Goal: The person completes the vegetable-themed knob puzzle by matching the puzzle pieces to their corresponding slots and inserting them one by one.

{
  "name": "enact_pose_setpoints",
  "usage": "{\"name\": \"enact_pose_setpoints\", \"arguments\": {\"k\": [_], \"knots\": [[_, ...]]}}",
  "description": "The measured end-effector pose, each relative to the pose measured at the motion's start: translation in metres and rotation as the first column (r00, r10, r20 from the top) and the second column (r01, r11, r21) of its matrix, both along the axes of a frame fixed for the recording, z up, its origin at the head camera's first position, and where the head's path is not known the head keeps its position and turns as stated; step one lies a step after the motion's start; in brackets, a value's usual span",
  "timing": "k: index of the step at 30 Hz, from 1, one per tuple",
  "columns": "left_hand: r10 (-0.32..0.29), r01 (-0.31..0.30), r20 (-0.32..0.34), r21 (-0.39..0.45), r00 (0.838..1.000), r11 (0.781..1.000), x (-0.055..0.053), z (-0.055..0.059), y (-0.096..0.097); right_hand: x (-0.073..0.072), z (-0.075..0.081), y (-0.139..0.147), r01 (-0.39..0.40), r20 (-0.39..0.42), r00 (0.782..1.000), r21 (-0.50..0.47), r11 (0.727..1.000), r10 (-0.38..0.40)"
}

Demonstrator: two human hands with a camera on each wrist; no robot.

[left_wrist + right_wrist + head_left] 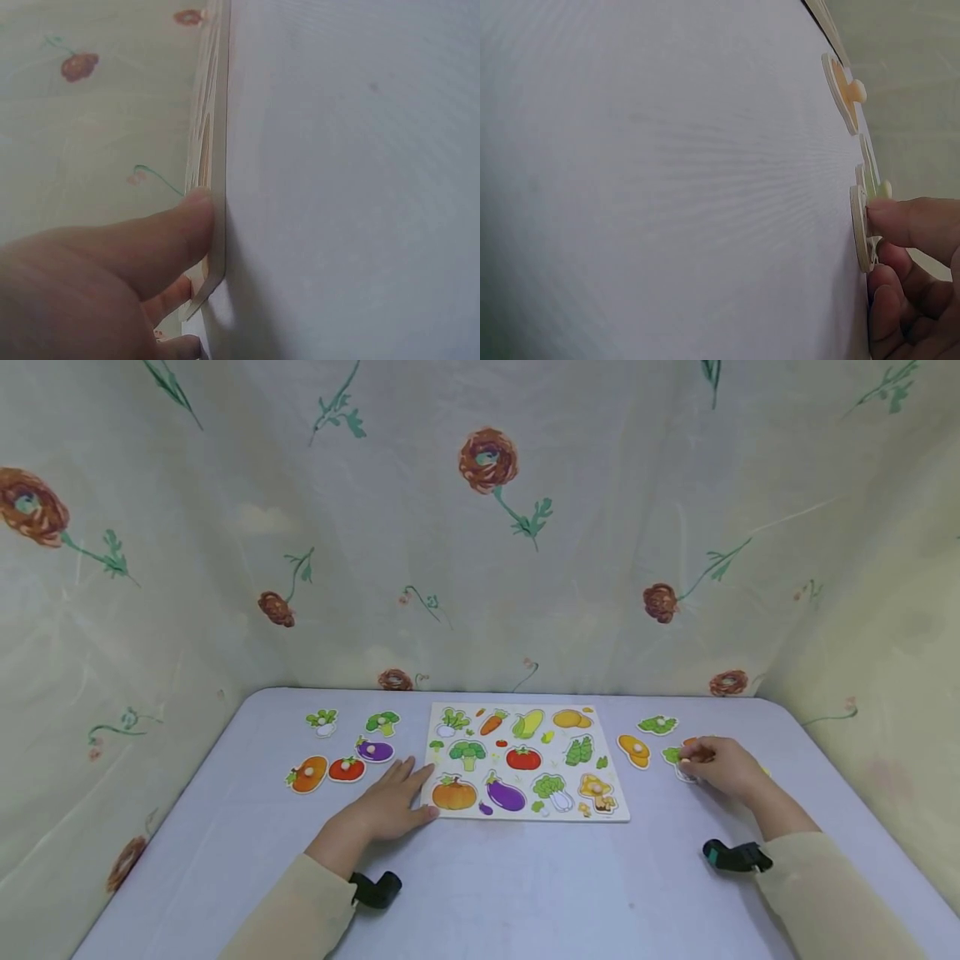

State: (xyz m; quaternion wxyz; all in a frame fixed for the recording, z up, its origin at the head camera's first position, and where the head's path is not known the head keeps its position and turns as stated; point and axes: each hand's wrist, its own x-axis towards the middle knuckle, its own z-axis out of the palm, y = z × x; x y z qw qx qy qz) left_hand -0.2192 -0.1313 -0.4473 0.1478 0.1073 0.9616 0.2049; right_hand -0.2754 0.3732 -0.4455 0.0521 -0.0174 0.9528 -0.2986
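A vegetable puzzle board (487,815) lies in mid-table, with a mushroom piece (597,791) in its near right corner. My left hand (386,802) rests at the board's near left corner, fingers spread. Its thumb (196,225) touches the near edge in the left wrist view. To the right of the board, my right hand (723,767) pinches a leafy green-and-white bok choy piece (684,773) between thumb and fingers. In the right wrist view this piece (859,229) stands on edge-on view at the thumb tip; its knob is mostly hidden.
Left of the board lie radish (322,722), broccoli (383,722), eggplant (374,750), tomato (347,769) and pumpkin (307,774) pieces. On the right are a yellow potato-like piece (634,751) and a green piece (657,724). Other pieces are partly behind my right hand.
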Motion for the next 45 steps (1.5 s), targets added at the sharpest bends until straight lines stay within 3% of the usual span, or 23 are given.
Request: {"name": "enact_pose_setpoints", "arguments": {"k": [22, 30, 45], "knots": [[-0.001, 0.001, -0.01, 0.008, 1.0, 1.0, -0.001, -0.007, 0.001, 0.003, -0.006, 0.005, -0.018, -0.016, 1.0, 0.006, 1.0, 0.018], [0.005, -0.005, -0.007, 0.003, 1.0, 1.0, -0.002, -0.008, 0.0, 0.009, 0.011, -0.008, -0.036, -0.01, 0.999, -0.001, 0.999, 0.036], [0.01, -0.01, -0.003, -0.01, 1.0, 1.0, -0.002, -0.006, 0.001, 0.024, 0.047, -0.057, -0.148, -0.061, 0.987, -0.013, 0.989, 0.147]]}}
